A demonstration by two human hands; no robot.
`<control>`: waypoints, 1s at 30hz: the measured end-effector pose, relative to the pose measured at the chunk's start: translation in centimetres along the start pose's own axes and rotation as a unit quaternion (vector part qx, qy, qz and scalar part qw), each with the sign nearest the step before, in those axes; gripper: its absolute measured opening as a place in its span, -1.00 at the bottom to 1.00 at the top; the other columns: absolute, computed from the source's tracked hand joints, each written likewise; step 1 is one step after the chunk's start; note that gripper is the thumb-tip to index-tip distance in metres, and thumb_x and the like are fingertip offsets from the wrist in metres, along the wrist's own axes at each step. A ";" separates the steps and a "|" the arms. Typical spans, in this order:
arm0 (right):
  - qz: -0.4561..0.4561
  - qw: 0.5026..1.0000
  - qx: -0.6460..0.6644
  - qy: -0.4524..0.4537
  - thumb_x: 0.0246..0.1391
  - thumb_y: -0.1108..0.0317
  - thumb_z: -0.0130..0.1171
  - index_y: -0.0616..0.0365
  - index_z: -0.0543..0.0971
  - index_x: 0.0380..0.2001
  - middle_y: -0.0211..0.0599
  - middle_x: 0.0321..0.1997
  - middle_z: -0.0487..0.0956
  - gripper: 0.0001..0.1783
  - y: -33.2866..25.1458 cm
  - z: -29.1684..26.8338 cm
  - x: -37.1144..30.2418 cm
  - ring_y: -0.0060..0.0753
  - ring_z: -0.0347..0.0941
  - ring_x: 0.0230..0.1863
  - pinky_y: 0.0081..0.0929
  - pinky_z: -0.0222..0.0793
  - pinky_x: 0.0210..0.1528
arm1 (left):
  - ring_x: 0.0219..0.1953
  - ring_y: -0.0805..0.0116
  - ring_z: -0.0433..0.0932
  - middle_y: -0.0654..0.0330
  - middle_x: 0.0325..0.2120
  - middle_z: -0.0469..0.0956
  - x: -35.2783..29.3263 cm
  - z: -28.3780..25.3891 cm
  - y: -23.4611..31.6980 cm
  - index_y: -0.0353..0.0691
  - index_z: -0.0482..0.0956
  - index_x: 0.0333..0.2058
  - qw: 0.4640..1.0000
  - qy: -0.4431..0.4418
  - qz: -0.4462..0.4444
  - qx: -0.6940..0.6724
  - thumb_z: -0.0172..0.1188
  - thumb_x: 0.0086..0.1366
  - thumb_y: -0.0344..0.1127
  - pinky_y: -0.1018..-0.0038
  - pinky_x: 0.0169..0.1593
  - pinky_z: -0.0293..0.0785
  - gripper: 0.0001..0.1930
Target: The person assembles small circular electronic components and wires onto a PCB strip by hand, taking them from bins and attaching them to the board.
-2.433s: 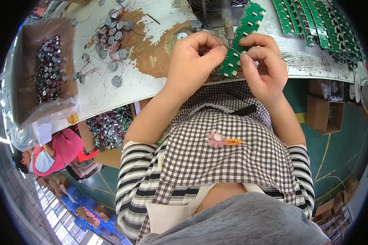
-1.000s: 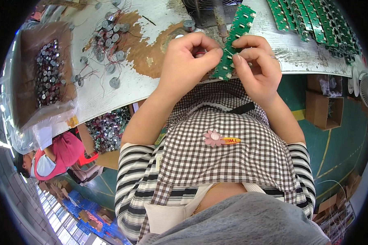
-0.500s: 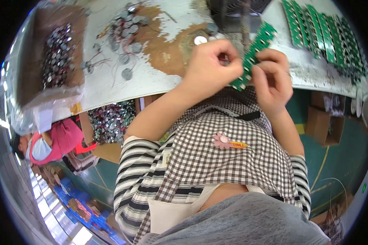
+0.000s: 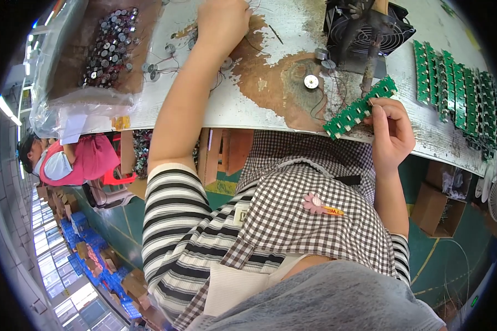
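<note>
My right hand (image 4: pixel 392 135) pinches a long green circuit board (image 4: pixel 360 109) between thumb and fingers, above the near edge of the worktable. The strip lies slanted, its far end up to the right, with pale connectors along its edge. My left hand (image 4: pixel 225 25) reaches far out over scattered small round metal parts with thin wires, which look like small motors (image 4: pixel 170 49). Its fingers are hidden behind the back of the hand. A white-faced round part (image 4: pixel 311 81) with thin wires lies on the bare brown patch left of the board.
Rows of green boards (image 4: pixel 453 91) lie at the right. A black fan (image 4: pixel 370 33) stands at the back behind an upright dark metal rod (image 4: pixel 371 63). At the left, a plastic-lined box (image 4: pixel 66 66) holds many round parts. A person in pink (image 4: pixel 85 160) sits beyond it.
My left hand has left the circuit board and moved up and left to the scattered round parts. The right hand keeps the board, now held at a flatter slant. The view has shifted.
</note>
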State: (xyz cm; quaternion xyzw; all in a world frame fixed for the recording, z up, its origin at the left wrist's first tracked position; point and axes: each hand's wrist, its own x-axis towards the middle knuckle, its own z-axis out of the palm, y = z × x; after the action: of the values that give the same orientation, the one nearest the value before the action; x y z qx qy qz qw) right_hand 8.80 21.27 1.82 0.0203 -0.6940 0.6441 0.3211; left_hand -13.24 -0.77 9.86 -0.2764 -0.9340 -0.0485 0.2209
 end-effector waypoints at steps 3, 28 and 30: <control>-0.005 1.000 0.006 -0.018 0.10 0.63 0.08 0.34 0.46 -0.41 -0.14 -0.22 0.52 -0.98 -0.2 0.0 0.0 -0.64 0.41 -0.42 -0.74 0.38 -0.39 | -0.24 -0.04 0.47 -0.05 -0.43 0.50 0.2 1.6 -2.0 -0.32 0.62 -0.46 0.997 -0.070 -0.018 0.025 0.17 0.04 -0.31 0.17 -0.14 0.40 -0.82; 0.006 1.000 -0.009 -0.013 0.08 0.65 0.09 0.34 0.45 -0.43 -0.17 -0.26 0.53 -0.96 -0.2 -0.2 0.0 -0.64 0.37 -0.41 -0.74 0.32 -0.40 | -0.41 0.01 0.55 -0.04 -0.49 0.58 3.3 -0.6 -7.9 -0.29 0.63 -0.46 0.986 -0.092 -0.055 -0.127 0.20 0.01 -0.30 0.31 -0.32 0.43 -0.82; 0.002 1.000 -0.006 -0.019 0.08 0.65 0.09 0.34 0.45 -0.43 -0.17 -0.26 0.52 -0.96 -0.4 -0.1 -0.1 -0.64 0.37 -0.41 -0.74 0.31 -0.40 | -0.34 -0.01 0.54 -0.07 -0.43 0.57 2.1 2.8 -10.7 -0.30 0.62 -0.51 0.994 -0.047 0.097 0.016 0.17 0.03 -0.32 0.33 -0.28 0.42 -0.84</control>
State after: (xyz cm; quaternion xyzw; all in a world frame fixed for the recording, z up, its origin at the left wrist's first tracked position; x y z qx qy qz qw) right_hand 9.09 21.23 2.09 0.0289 -0.7038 0.6400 0.3068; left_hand -21.67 -8.15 8.57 -0.3642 -0.9128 0.0011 0.1850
